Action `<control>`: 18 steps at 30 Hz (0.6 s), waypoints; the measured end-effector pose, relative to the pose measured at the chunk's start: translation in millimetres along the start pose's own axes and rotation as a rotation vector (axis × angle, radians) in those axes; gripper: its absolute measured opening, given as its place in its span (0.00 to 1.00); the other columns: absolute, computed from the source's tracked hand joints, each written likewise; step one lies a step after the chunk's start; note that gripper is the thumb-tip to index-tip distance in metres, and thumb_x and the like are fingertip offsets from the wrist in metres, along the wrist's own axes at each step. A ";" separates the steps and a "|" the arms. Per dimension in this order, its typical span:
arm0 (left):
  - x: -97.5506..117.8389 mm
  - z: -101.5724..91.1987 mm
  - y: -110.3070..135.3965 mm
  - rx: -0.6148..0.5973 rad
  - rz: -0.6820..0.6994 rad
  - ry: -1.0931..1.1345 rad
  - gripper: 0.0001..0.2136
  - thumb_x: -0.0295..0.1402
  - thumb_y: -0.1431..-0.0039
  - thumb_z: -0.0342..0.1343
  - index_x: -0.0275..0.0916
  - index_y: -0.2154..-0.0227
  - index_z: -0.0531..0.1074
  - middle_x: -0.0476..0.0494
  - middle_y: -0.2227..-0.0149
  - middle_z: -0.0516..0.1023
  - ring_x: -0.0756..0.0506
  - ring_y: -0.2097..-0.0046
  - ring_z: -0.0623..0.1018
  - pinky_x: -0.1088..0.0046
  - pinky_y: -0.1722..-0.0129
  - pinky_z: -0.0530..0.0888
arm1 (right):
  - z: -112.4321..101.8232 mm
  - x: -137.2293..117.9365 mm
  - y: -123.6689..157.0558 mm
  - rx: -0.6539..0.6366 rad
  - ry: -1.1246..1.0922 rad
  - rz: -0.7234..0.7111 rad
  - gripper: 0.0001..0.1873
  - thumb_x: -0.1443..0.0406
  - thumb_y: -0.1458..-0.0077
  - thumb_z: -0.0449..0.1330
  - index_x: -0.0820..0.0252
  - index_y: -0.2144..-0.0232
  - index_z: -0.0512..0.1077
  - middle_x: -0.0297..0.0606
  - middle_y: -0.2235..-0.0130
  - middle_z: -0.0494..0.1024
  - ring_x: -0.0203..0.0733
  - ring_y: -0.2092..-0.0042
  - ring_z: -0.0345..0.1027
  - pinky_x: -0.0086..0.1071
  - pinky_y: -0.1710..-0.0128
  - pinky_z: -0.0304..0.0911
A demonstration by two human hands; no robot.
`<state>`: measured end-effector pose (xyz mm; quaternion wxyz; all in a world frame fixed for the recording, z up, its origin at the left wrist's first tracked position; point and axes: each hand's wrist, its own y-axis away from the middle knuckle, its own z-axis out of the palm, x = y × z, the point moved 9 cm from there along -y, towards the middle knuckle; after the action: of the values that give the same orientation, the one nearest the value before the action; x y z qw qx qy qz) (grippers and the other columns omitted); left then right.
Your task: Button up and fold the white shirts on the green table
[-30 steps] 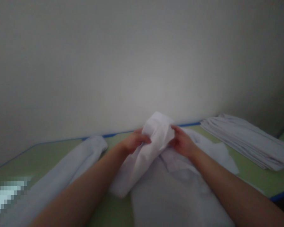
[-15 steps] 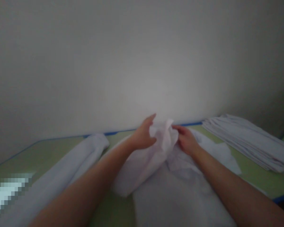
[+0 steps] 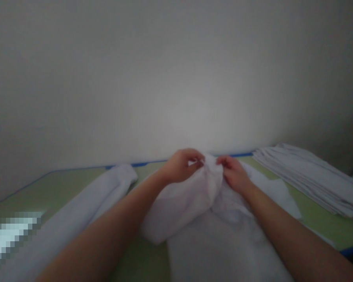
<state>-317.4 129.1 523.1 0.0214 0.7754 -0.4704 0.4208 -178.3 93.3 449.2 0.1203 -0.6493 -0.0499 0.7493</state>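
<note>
A white cloth garment (image 3: pixel 182 199) lies bunched in front of me, its upper part lifted off the table; what kind of garment it is I cannot make out. My left hand (image 3: pixel 184 164) pinches a fold near the raised peak between thumb and fingers. Just to the right of that peak, my right hand (image 3: pixel 232 172) grips the same cloth with curled fingertips. Below the hands, a flat white part of the cloth (image 3: pixel 217 246) spreads toward me. The picture is dim and slightly blurred.
The green tabletop (image 3: pixel 32 188) has a blue edge and meets a plain pale wall (image 3: pixel 176 78). On the left lies a long folded white cloth (image 3: pixel 85 203). A stack of flat white cloth pieces (image 3: pixel 308 176) rests at the right.
My left hand, open with its fingers apart before, has moved slightly right and closed on the cloth's raised fold. My right hand keeps its grip in nearly the same place.
</note>
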 end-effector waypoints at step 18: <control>1.8 6.8 3.5 -0.162 -0.054 0.139 0.14 0.40 0.42 0.50 0.34 0.69 0.72 0.46 0.72 0.73 0.51 0.69 0.71 0.75 0.65 0.68 | 10.6 -28.1 4.9 -0.140 -0.036 -0.054 0.06 0.62 0.59 0.63 0.56 0.75 0.73 0.35 0.72 0.73 0.41 0.66 0.66 0.37 0.60 0.62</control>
<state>-315.3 123.0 518.7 0.1278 0.7524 -0.4793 0.4333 -185.7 82.5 476.7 0.0940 -0.6409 -0.1218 0.7520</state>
